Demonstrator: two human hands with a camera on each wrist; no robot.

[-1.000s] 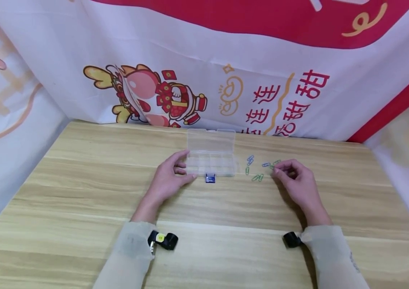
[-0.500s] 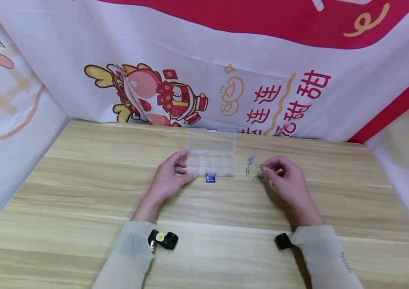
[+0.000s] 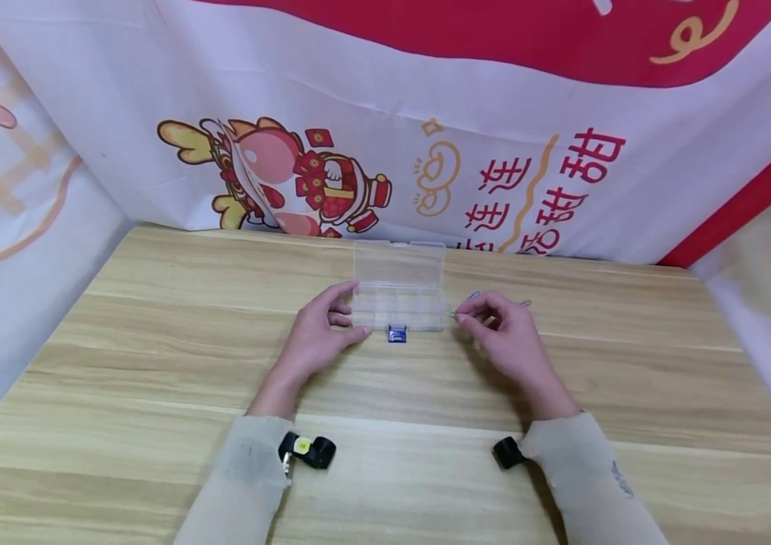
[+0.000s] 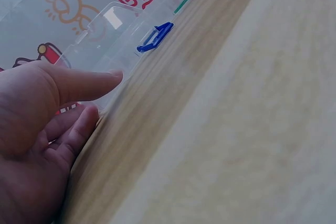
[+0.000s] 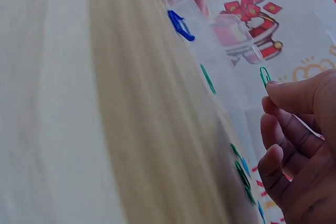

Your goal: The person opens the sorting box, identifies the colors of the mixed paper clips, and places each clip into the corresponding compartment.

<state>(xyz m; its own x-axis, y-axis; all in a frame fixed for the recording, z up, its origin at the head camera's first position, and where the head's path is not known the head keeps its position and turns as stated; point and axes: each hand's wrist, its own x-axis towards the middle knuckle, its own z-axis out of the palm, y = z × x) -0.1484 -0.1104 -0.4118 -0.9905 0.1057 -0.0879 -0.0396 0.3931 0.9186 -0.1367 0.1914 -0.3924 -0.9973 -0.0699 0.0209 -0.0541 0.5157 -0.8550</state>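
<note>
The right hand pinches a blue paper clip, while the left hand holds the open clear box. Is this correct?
The colour is wrong: the right hand pinches a green paper clip, as the right wrist view shows. The left hand holds the open clear box.

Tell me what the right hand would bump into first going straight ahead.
Probably the clear box, at its right side, though depth is unclear. The right hand pinches a green paper clip.

At the wooden table (image 3: 406, 492) before me, a person's left hand (image 3: 317, 337) holds an open, clear divided box (image 3: 399, 299) while the right hand (image 3: 504, 337) pinches a small paper clip (image 3: 452, 313) near its right edge.
</note>
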